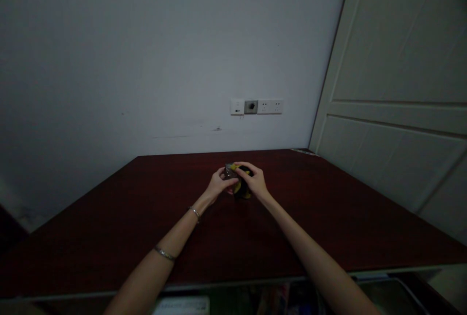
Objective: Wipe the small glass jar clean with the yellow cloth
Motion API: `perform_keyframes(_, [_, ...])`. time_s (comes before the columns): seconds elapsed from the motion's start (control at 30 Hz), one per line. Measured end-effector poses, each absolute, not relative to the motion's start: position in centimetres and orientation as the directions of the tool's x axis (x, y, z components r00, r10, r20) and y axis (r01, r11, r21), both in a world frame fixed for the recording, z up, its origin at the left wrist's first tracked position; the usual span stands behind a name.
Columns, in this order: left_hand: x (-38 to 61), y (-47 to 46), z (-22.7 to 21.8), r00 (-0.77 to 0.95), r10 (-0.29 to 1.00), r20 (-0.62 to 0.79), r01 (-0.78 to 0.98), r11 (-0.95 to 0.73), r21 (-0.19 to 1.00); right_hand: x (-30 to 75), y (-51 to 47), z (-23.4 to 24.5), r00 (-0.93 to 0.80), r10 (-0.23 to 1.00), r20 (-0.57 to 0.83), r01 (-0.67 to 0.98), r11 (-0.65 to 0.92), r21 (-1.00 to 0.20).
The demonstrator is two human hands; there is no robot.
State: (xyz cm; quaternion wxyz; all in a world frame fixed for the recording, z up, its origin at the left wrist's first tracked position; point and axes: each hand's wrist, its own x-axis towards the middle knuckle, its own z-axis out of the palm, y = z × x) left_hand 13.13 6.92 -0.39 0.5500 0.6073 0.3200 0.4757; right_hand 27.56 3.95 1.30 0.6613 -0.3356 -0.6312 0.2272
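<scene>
Both my hands meet over the middle of a dark red-brown table (127, 217). My left hand (218, 184) and my right hand (255, 181) are closed around a small yellow-and-black object (241, 187) with a greyish, shiny part at its top left. The object sits on or just above the tabletop; the light is too dim to name it. My left arm wears two thin bracelets (195, 213).
A white wall rises behind the table, with a row of sockets (257, 106) above its far edge. A pale panelled door (394, 110) stands at the right. Below the table's near edge some papers or boxes (182, 305) show dimly.
</scene>
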Motion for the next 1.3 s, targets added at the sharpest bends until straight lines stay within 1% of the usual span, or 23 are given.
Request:
perform_keyframes(0.07, [13.1,6.7,-0.3,0.379,0.898,0.224,-0.131,-0.188,0.973,27.7,4.4,1.1,0.141,0.751,0.645,0.083,0.641,-0.763])
perform_keyframes(0.17, [13.1,6.6,-0.2,0.454,0.861,0.227,-0.140,-0.183,0.973,28.0,4.9,0.9,0.185,0.762,0.620,0.043,0.624,-0.780])
perform_keyframes(0.27, [13.1,6.6,-0.2,0.493,0.843,0.214,-0.139,-0.167,0.976,28.2,4.7,0.9,0.151,0.769,0.621,0.048,0.621,-0.782])
perform_keyframes(0.33, [13.0,6.8,-0.3,0.503,0.841,0.200,-0.143,-0.147,0.979,28.3,4.2,1.0,0.056,0.775,0.630,0.075,0.626,-0.777])
perform_keyframes(0.43, [12.8,7.0,-0.5,0.517,0.838,0.175,-0.152,-0.111,0.982,28.5,3.4,1.1,-0.095,0.757,0.647,0.173,0.653,-0.738])
perform_keyframes(0.53, [12.7,7.1,-0.5,0.529,0.836,0.143,-0.153,-0.072,0.986,28.5,3.1,0.8,-0.136,0.712,0.689,0.280,0.694,-0.663])
perform_keyframes(0.63, [12.7,7.0,-0.3,0.545,0.831,0.106,-0.138,-0.036,0.990,28.6,3.5,0.3,-0.134,0.691,0.710,0.316,0.709,-0.631])
perform_keyframes(0.73, [12.5,7.0,-0.2,0.571,0.815,0.096,-0.125,-0.029,0.992,28.6,4.1,-0.1,-0.105,0.713,0.693,0.285,0.689,-0.666])
perform_keyframes(0.83, [12.1,7.1,-0.1,0.637,0.767,0.084,-0.092,-0.033,0.995,28.6,4.5,-0.2,-0.045,0.756,0.653,0.210,0.646,-0.733])
perform_keyframes(0.9, [11.9,7.3,0.0,0.660,0.746,0.092,-0.067,-0.063,0.996,28.7,4.6,-0.2,0.009,0.791,0.612,0.160,0.603,-0.781])
perform_keyframes(1.0, [11.9,7.4,0.2,0.612,0.770,0.179,-0.076,-0.167,0.983,28.7,4.7,0.0,0.064,0.850,0.522,0.086,0.517,-0.852])
perform_keyframes(1.07, [12.1,7.4,0.2,0.584,0.778,0.233,-0.098,-0.217,0.971,28.7,4.8,0.1,0.063,0.879,0.472,0.044,0.470,-0.882])
perform_keyframes(1.17, [12.3,7.4,0.1,0.586,0.775,0.236,-0.086,-0.229,0.970,28.5,4.7,0.0,0.055,0.888,0.456,0.038,0.455,-0.890])
perform_keyframes(1.3, [12.3,7.3,-0.2,0.537,0.809,0.238,-0.072,-0.237,0.969,28.3,4.6,-0.2,0.024,0.859,0.512,0.098,0.507,-0.856])
